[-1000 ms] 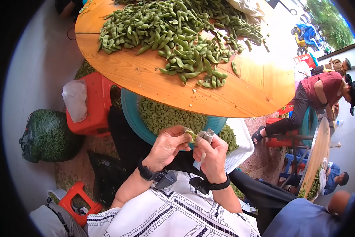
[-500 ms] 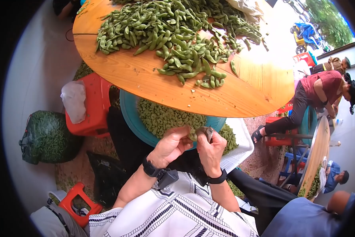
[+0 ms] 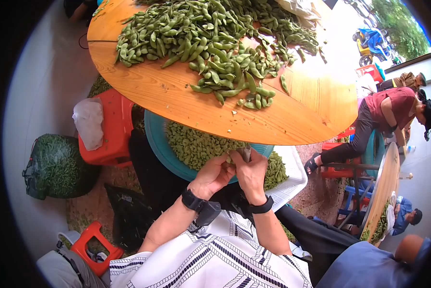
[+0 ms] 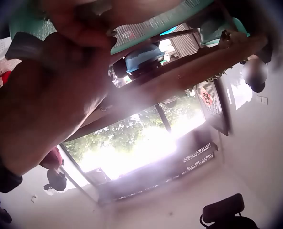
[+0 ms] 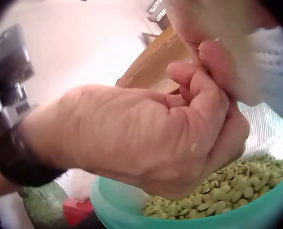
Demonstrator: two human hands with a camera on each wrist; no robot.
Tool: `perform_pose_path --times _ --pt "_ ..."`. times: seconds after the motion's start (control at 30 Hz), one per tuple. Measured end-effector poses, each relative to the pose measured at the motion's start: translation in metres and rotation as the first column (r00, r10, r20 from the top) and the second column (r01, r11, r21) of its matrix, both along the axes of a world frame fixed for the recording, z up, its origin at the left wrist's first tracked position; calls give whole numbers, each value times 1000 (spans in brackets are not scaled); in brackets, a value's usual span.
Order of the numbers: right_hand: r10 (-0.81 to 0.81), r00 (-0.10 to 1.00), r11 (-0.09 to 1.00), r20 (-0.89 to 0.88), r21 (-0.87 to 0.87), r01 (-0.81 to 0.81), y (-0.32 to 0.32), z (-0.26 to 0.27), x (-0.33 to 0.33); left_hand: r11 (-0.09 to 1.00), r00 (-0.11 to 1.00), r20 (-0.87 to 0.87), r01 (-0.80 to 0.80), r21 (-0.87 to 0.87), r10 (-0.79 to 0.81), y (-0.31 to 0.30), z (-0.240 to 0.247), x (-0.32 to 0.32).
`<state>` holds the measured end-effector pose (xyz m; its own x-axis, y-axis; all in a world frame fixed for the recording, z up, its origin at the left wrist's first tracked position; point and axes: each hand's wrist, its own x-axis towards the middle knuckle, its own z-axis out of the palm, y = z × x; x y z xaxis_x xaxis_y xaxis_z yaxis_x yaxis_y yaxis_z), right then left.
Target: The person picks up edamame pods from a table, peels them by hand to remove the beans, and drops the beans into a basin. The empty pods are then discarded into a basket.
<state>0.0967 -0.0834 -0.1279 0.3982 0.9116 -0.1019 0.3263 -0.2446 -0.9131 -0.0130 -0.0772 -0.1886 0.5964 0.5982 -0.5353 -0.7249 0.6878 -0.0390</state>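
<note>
Over the teal basin (image 3: pixel 154 144), both hands meet at the fingertips around a green edamame pod (image 3: pixel 229 160), mostly hidden by the fingers. My left hand (image 3: pixel 213 176) pinches it from the left. From the other side, my right hand (image 3: pixel 252 174) grips it with thumb and curled fingers; a greyish wrap (image 3: pixel 246 153) covers the thumb tip. Shelled green beans (image 3: pixel 191 144) fill the basin below. In the right wrist view the left hand (image 5: pixel 136 136) shows large, its fingers curled in against the blurred right thumb. The left wrist view is dark and blurred around the hands.
A wooden table (image 3: pixel 311 117) heaped with edamame pods (image 3: pixel 177 33) stands just ahead. Right of the basin sits a white crate (image 3: pixel 296 185) with more green pieces (image 3: pixel 275 173). A red stool (image 3: pixel 112 129) and a full dark bag (image 3: pixel 59 168) are at left; people sit at right.
Both hands have drawn closer together, and the right has shifted slightly left and upward. The pod, earlier showing between the fingertips, is now largely covered by the fingers.
</note>
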Motion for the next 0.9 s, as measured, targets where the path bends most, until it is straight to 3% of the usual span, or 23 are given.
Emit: perform_pose_path --times 0.07,0.1,0.17,0.3,0.4,0.43,0.47,0.57,0.63,0.7,0.77,0.8,0.87,0.9 --pt "-122 875 976 -469 -216 21 2 -1 6 999 999 -38 34 6 -34 3 19 -4" --pt "-122 874 976 -470 -216 20 2 -1 10 999 999 -39 34 5 -33 4 13 -6" --pt "-154 818 953 -555 -303 -26 0 1 15 999 987 162 -10 -41 16 3 -6 -13" --pt "-31 912 972 -408 -227 -68 -5 5 7 999 987 154 -32 -38 38 5 -10 -13" --pt "-48 929 973 -367 -228 -40 -3 0 10 999 999 -2 -36 -15 36 6 7 -8" --pt "-65 936 970 -347 -243 -23 -3 -2 12 997 999 -52 -2 77 6 2 15 -8" --pt "-65 935 969 -348 -244 -23 -3 -5 14 985 994 -106 36 166 -19 0 19 -7" --pt "-47 939 967 -340 -251 -42 -5 -8 14 989 971 -237 18 146 17 -3 14 -3" --pt "-143 873 964 -467 -265 17 -9 -4 10 986 953 -300 8 169 43 -2 10 -2" --pt "-89 887 966 -452 -255 -33 -11 4 10 981 929 -362 -4 195 76 -2 4 -3" --pt "-40 897 965 -440 -249 -79 -12 6 11 903 899 -412 47 427 148 -7 0 -6" --pt "1 907 960 -421 -255 -119 -11 7 12 903 899 -413 51 426 144 -7 7 -5" --pt "39 915 953 -402 -260 -155 -9 6 16 861 667 -713 212 463 219 -6 27 -2" --pt "3 883 940 -469 -301 -163 -7 2 19 860 667 -713 214 463 218 -8 26 -3"
